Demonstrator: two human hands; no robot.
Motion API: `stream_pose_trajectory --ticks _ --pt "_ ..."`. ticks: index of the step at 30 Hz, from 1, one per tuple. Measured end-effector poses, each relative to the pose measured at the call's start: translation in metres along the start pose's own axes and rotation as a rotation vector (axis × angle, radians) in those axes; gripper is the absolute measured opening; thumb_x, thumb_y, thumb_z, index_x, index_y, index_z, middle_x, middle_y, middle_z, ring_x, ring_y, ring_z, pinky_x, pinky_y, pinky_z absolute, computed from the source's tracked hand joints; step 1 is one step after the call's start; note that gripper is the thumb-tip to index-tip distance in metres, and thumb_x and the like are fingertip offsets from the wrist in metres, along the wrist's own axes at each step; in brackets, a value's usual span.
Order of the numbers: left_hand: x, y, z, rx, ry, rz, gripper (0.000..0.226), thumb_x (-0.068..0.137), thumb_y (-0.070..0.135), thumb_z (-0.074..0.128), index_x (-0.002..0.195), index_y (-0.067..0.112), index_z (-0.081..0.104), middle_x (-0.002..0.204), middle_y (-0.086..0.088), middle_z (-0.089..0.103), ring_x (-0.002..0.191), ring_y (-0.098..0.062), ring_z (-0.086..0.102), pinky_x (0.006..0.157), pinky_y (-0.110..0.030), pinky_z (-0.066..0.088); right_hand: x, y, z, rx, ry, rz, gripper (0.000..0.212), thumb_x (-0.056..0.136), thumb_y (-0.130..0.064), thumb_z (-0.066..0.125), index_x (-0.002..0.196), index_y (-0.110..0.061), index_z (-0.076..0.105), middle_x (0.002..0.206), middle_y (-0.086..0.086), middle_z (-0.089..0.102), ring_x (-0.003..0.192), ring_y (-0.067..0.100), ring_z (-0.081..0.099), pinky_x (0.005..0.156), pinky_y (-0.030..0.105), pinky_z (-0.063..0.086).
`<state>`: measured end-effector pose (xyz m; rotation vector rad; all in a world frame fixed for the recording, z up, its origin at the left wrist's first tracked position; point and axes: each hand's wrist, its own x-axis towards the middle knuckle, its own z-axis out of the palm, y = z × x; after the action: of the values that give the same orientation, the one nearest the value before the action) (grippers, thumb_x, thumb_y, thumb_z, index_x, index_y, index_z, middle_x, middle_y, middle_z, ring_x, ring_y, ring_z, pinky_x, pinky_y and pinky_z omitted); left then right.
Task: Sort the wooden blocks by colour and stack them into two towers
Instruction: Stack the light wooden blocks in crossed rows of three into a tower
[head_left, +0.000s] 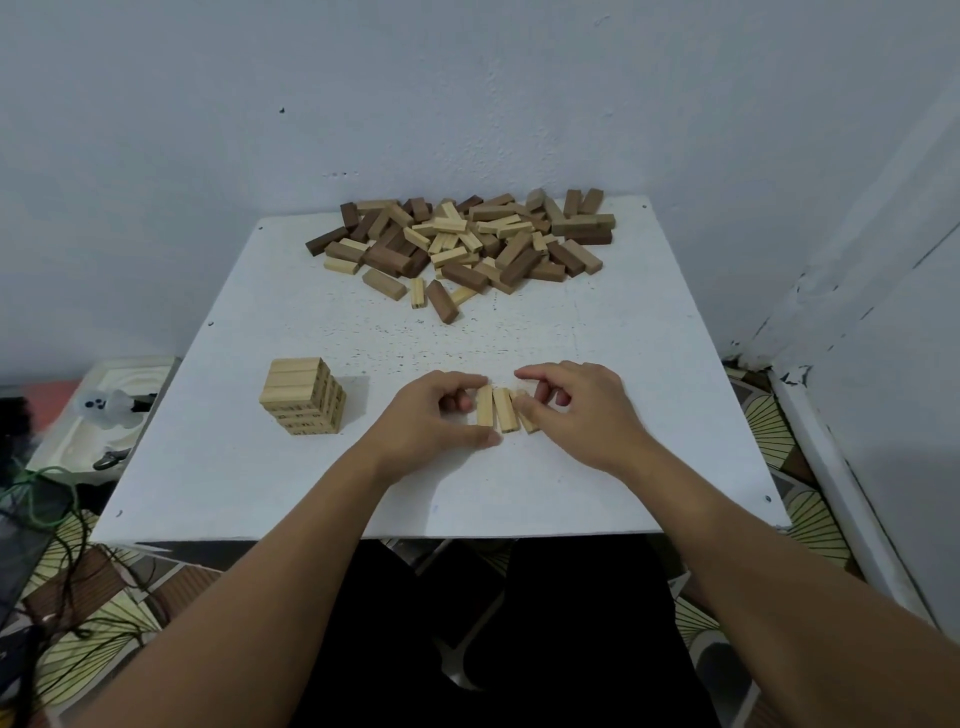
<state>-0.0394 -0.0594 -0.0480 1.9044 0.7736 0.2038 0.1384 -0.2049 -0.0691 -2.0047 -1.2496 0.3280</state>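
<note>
The white table (597, 467) carries everything, and the light-wood tower (304, 395) serves as the landmark. Behind and to the right of the tower, along the table's far edge against the wall, lies the mixed pile of light and dark wooden blocks (462, 241), loosely heaped, several leaning on one another. Between pile and tower the tabletop is open, and so is the strip in front of the tower towards the near edge.

The tower itself is a few layers high, built only of pale blocks in crossed rows, standing near the table's left edge. It probably topples easily if nudged from the side.

To the right of the tower, three pale blocks (503, 410) lie side by side on the table. The left hand (441, 415) pinches the leftmost block between thumb and curled fingers; the right hand (576, 410) has its fingers curled onto the rightmost one, closing the row from that side.

These blocks look light, rigid and smooth-sided, so they should slide readily and slip under a loose grip. Squeezing the row from both long outer faces seems the surest hold for lifting it as one layer. No dark tower exists yet.
</note>
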Motion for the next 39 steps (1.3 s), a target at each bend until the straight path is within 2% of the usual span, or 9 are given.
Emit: stream_pose_trajectory --ticks 4,7,10,14,20,26,30,33,39 --pt "-0.002 0.001 0.001 0.037 0.017 0.022 0.061 0.067 0.029 0.098 0.123 0.032 0.074 0.097 0.009 0.057 0.082 0.004 0.054 0.076 -0.01 0.042 0.004 0.003 -0.024 0.067 -0.32 0.05 0.076 0.076 -0.063 0.079 0.144 -0.039 0.055 0.107 -0.02 0.061 0.102 0.005 0.053 0.105 0.038 0.042" --pt "-0.002 0.004 0.003 0.071 0.044 0.019 0.059 0.067 0.031 0.098 0.121 0.036 0.074 0.096 0.009 0.057 0.081 0.005 0.053 0.073 -0.007 0.039 0.009 0.006 -0.033 0.075 -0.442 0.063 0.074 0.076 -0.043 0.086 0.143 -0.038 0.056 0.113 -0.019 0.06 0.109 0.006 0.053 0.1 0.032 0.048" --pt "-0.001 0.007 0.004 0.106 0.044 0.007 0.057 0.067 0.037 0.097 0.119 0.041 0.074 0.097 0.01 0.056 0.083 0.005 0.051 0.074 -0.01 0.038 0.013 0.007 -0.028 0.119 -0.403 0.063 0.062 0.073 -0.041 0.089 0.13 -0.043 0.066 0.11 -0.017 0.061 0.109 0.007 0.055 0.096 0.027 0.048" --pt "0.0 0.008 0.004 0.151 0.022 0.001 0.056 0.068 0.043 0.096 0.119 0.048 0.072 0.099 0.011 0.056 0.088 0.001 0.052 0.082 -0.021 0.042 0.011 0.009 -0.023 0.113 -0.346 0.075 0.061 0.068 -0.048 0.091 0.125 -0.043 0.069 0.104 -0.017 0.063 0.104 0.006 0.056 0.092 0.026 0.047" --pt "0.001 0.011 0.004 0.216 0.003 0.002 0.053 0.071 0.047 0.093 0.119 0.051 0.07 0.099 0.01 0.055 0.094 -0.009 0.054 0.092 -0.035 0.047 0.008 0.004 -0.02 0.027 -0.3 0.036 0.061 0.069 -0.057 0.086 0.125 -0.042 0.067 0.102 -0.019 0.061 0.099 0.004 0.056 0.103 0.037 0.043" --pt "0.002 0.015 0.005 0.322 -0.005 0.005 0.05 0.07 0.055 0.088 0.114 0.057 0.065 0.099 0.007 0.053 0.091 -0.01 0.053 0.096 -0.043 0.044 0.004 -0.001 -0.018 0.019 -0.244 0.007 0.056 0.069 -0.057 0.085 0.12 -0.042 0.068 0.098 -0.018 0.06 0.096 0.004 0.056 0.104 0.043 0.042" --pt "0.005 0.026 0.003 0.458 -0.005 0.026 0.052 0.07 0.06 0.087 0.116 0.054 0.064 0.099 0.008 0.055 0.091 -0.007 0.052 0.097 -0.043 0.041 0.0 -0.007 -0.02 0.026 -0.215 -0.013 0.055 0.068 -0.054 0.083 0.119 -0.041 0.068 0.098 -0.017 0.059 0.096 0.005 0.057 0.102 0.046 0.045" --pt "0.002 0.042 -0.005 0.592 0.044 0.1 0.051 0.073 0.063 0.083 0.118 0.053 0.063 0.098 0.01 0.05 0.097 -0.013 0.049 0.092 -0.04 0.035 -0.001 -0.018 -0.025 0.098 -0.192 -0.006 0.056 0.073 -0.04 0.087 0.125 -0.038 0.067 0.105 -0.015 0.055 0.103 0.004 0.056 0.1 0.041 0.05" --pt "-0.017 0.077 -0.072 0.698 0.142 0.206 0.052 0.072 0.06 0.084 0.118 0.057 0.061 0.104 0.009 0.047 0.109 -0.014 0.037 0.095 -0.036 0.022 0.021 -0.076 -0.026 0.178 -0.071 -0.12 0.057 0.073 -0.039 0.089 0.126 -0.035 0.069 0.113 -0.012 0.052 0.115 0.006 0.054 0.102 0.035 0.048"
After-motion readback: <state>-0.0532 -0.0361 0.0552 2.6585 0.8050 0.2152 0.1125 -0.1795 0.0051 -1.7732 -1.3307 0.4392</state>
